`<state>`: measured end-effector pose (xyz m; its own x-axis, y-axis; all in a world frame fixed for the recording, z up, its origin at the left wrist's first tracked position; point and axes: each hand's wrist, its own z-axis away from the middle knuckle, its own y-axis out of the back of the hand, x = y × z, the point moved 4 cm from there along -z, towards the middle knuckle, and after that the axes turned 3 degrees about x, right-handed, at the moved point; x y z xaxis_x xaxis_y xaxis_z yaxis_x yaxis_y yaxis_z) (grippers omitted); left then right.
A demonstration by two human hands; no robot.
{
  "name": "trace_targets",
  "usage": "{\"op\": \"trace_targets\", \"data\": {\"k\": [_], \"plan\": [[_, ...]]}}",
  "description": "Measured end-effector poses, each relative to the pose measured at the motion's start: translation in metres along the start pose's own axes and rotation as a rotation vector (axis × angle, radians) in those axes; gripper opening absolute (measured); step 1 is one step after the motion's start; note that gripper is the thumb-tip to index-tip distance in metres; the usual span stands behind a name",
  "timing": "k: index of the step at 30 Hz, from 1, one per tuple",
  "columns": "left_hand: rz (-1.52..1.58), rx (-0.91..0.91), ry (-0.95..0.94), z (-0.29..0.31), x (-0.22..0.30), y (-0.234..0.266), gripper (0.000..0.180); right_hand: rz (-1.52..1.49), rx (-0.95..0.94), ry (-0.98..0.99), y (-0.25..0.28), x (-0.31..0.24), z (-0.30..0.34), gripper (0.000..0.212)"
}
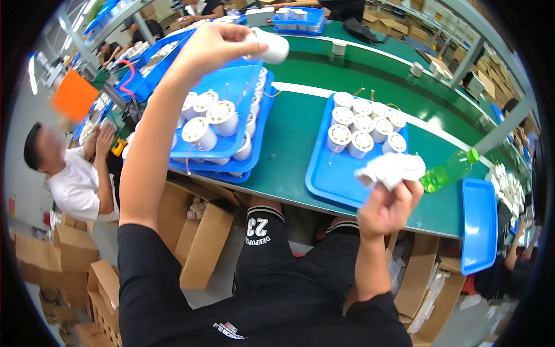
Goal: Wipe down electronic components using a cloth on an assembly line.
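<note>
My left hand [215, 47] is raised over the stacked blue trays at the left. Its thumb and fingers grip a white plastic cylinder [274, 47], which lies on its side in the air. At the front right, my right hand [388, 209] holds up a white, irregular piece [393, 169], smeared by motion, so its exact kind cannot be told. Beyond that hand, a blue tray [329, 176] carries several upright white cylinders [362, 122] with slotted tops. More such cylinders [199, 133] fill the stacked trays [222, 151] under my left forearm, some with thin wires sticking out.
A green bottle [454, 169] lies tilted right of the tray. Past it hangs an empty blue tray [478, 225] at the bench edge. Single white cylinders ride the green conveyor [376, 69]. Open cardboard boxes [202, 248] stand below the bench; a co-worker [81, 179] is at the left.
</note>
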<state>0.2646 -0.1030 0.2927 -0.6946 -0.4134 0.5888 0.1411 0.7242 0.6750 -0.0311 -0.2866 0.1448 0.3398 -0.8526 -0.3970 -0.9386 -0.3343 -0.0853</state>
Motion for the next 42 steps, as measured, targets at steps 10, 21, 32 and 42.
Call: {"op": "trace_targets", "data": {"k": [10,21,32,42], "plan": [[0.562,-0.311,0.008,0.092,0.080,-0.100,0.038,-0.062,-0.309,0.639,-0.035,-0.003,-0.038,0.024],[0.470,-0.481,-0.357,0.122,0.091,-0.116,0.050,-0.411,-0.657,-0.193,-0.017,-0.003,-0.050,0.017],[0.925,-0.364,-0.185,0.171,0.078,-0.134,0.065,-1.391,-0.388,-1.654,-0.016,0.007,0.044,0.024],[0.849,0.207,0.162,0.181,0.039,-0.185,0.058,-1.046,0.012,-1.248,0.010,-0.029,0.012,0.011]]}}
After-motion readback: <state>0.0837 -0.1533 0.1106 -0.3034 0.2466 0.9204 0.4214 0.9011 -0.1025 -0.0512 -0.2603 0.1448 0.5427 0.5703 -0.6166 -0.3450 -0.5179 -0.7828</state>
